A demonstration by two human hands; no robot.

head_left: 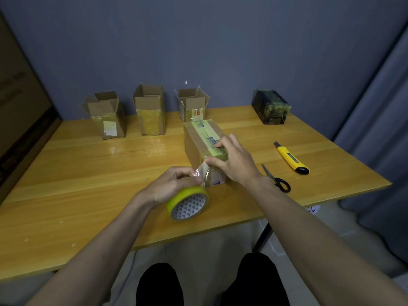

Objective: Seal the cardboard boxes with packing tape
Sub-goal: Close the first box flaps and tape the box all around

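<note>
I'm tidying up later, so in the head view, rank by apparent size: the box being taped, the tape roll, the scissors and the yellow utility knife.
1. Box being taped
2. Tape roll
3. Utility knife and scissors look alike, unranked.

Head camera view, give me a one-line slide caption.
Left hand holds the yellow tape roll while right hand presses tape onto the closed cardboard box.
</note>
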